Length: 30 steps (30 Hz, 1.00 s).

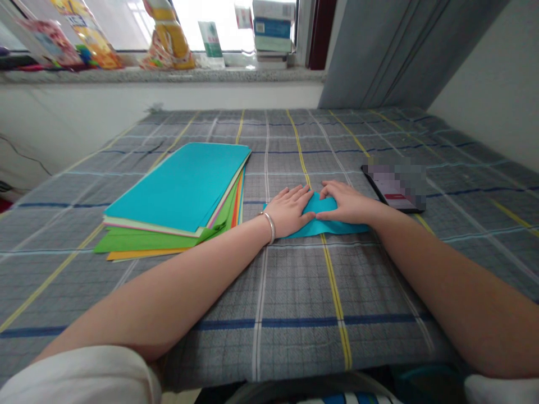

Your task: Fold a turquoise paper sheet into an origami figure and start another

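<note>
A folded sheet of blue paper [316, 227] lies on the checked cloth in front of me, partly hidden under both hands. My left hand [289, 210], with a silver bangle at the wrist, rests flat on the left part of the paper, its fingers stretched out. On the right part sits my right hand [346, 203], its fingers slightly bent and its thumb spread from the index finger, with blue paper showing in the gap. The two thumbs nearly meet at the middle of the sheet.
To the left lies a stack of coloured paper [181, 185], blue on top, with green and orange edges sticking out. A phone [393, 188], partly blurred, lies right of my hands. Packets, a yellow bottle [166, 36] and boxes [273, 28] stand on the windowsill [236, 74].
</note>
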{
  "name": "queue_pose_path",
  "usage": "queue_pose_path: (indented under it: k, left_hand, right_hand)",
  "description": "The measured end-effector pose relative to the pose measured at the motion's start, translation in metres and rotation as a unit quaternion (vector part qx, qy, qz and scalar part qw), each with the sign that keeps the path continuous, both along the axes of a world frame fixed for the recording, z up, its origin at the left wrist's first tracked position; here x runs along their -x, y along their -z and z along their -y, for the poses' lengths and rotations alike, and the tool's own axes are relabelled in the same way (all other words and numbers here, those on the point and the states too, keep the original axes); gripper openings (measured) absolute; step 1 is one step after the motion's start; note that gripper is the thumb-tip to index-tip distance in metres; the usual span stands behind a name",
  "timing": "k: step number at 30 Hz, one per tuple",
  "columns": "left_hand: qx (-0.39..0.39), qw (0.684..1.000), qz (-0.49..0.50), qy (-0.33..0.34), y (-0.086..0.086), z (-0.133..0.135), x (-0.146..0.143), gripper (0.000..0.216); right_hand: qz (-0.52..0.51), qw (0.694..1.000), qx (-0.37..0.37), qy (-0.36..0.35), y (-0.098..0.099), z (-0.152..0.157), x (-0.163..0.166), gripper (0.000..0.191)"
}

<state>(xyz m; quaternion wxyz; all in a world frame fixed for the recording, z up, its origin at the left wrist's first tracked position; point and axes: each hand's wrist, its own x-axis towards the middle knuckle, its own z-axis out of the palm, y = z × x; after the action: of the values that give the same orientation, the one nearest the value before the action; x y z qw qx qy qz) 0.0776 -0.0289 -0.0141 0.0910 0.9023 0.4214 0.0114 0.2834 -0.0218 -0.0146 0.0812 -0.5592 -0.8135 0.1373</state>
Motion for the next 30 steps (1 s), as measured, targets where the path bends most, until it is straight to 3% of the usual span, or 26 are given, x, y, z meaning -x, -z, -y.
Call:
queue_pose_path:
  k: [6, 15, 30]
  left_hand:
    - [0.015, 1.0, 0.011, 0.01, -0.004, -0.002, 0.001, 0.069]
    - [0.03, 0.999, 0.044, -0.008, -0.007, -0.006, 0.006, 0.081]
    - [0.034, 0.996, -0.036, -0.079, -0.029, -0.011, 0.054, 0.094]
  right_hand:
    - [0.009, 0.998, 0.051, -0.036, -0.015, 0.001, -0.01, 0.052]
    - [0.031, 0.994, 0.084, -0.062, -0.018, 0.0, -0.031, 0.092]
    - [0.036, 0.988, 0.115, -0.095, -0.024, 0.005, -0.054, 0.089]
